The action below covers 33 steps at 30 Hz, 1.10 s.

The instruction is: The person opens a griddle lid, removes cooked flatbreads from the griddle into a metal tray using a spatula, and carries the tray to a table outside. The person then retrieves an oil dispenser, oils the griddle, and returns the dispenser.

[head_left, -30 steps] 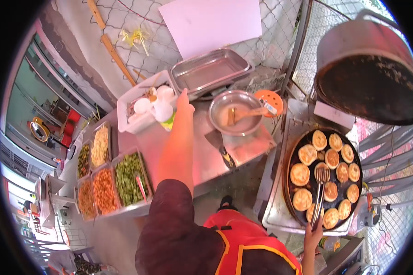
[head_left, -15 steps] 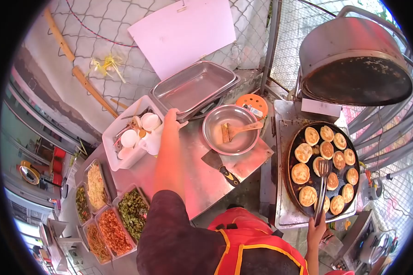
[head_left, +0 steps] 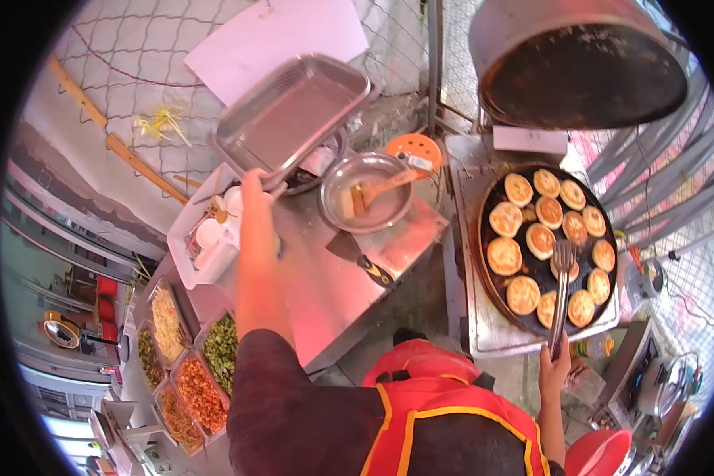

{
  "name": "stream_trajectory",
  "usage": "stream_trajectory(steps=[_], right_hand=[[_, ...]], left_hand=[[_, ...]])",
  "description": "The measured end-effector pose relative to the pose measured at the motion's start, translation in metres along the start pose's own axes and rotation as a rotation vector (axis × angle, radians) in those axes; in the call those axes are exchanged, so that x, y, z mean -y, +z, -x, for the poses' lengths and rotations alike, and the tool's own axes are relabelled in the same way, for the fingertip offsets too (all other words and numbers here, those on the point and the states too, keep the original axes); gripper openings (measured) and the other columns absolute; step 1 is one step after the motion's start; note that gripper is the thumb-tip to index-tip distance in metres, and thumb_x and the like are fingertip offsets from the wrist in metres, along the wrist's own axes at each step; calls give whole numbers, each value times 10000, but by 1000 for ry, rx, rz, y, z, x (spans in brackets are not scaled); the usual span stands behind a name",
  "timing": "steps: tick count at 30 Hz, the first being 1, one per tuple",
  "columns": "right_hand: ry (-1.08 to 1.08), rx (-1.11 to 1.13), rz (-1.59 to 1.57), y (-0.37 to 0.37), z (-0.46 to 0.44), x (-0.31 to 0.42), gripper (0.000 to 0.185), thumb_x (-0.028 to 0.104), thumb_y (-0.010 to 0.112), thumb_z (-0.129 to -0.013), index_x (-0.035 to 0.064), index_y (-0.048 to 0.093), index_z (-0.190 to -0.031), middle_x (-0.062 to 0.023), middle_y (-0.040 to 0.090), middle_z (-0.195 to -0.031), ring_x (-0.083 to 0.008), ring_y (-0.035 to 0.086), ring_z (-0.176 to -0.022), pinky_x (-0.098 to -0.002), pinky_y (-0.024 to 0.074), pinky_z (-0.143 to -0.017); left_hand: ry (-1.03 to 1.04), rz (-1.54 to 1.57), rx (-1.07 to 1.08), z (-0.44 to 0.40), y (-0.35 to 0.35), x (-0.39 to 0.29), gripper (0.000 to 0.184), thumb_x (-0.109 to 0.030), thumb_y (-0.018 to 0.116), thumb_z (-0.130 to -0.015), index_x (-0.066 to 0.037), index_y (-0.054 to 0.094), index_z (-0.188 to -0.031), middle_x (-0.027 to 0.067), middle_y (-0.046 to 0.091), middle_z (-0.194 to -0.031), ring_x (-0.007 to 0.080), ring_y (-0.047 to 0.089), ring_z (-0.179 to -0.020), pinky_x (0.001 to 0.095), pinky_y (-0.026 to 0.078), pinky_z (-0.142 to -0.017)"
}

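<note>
My left hand (head_left: pixel 255 184) grips the near corner of a rectangular metal tray (head_left: pixel 289 115), which is raised and tilted above the table. Partly uncovered beneath it is a dark round object (head_left: pixel 325 163) I cannot make out. My right hand (head_left: pixel 555 361) is closed around the handle of metal tongs (head_left: pixel 562 297). The tongs' tips lie over a small round flatbread (head_left: pixel 573 272) in the black griddle pan (head_left: pixel 488 274), among several other browned flatbreads (head_left: pixel 504 256). Whether the tips pinch that flatbread I cannot tell.
A metal bowl (head_left: pixel 397 206) with a brush (head_left: pixel 381 186) stands mid-table, near a scraper (head_left: pixel 365 262). At left are a white bin (head_left: pixel 194 270) of cups and containers of chopped fillings (head_left: pixel 202 397). A large lid (head_left: pixel 571 71) hangs open behind the griddle.
My left hand has lifted and tilted the tray, uncovering more of what lies beneath. The tongs have moved slightly toward me, over a flatbread nearer the pan's middle. The whole view has shifted.
</note>
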State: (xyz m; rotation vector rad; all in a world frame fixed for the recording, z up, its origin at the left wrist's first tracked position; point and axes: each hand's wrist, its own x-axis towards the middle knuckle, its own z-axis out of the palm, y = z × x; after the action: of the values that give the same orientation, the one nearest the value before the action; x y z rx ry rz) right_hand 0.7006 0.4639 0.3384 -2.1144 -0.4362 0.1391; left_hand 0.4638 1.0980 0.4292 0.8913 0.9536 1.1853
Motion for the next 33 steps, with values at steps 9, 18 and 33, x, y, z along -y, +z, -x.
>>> stream_trajectory(steps=[9, 18, 33], right_hand=[[-96, 169, -50, -55, -60, -76, 485, 162, 617, -806, -36, 445, -1214, -165, 589, -991, -190, 562, -873, -291, 434, -794], [145, 415, -310, -148, -94, -138, 280, 215, 553, -867, 7, 537, -1053, 11, 472, -611, -47, 409, -438, -210, 304, -379], [522, 535, -451, -198, -50, -191, 305, 326, 530, -875, 22, 528, -861, -67, 553, -672, -121, 477, -428, -260, 374, -364]], left_hand=[[24, 35, -29, 247, 6, -45, 211, -41, 579, -693, 19, 478, -868, 160, 550, -870, 331, 598, -841, 470, 532, -749], [-227, 25, -364, 544, -69, 72, 114, -54, 579, -622, -71, 505, -706, 65, 530, -771, 296, 588, -769, 557, 515, -720], [-401, -96, -325, 705, -126, 248, 130, -10, 521, -636, 5, 543, -763, 59, 526, -712, 185, 537, -651, 313, 445, -622]])
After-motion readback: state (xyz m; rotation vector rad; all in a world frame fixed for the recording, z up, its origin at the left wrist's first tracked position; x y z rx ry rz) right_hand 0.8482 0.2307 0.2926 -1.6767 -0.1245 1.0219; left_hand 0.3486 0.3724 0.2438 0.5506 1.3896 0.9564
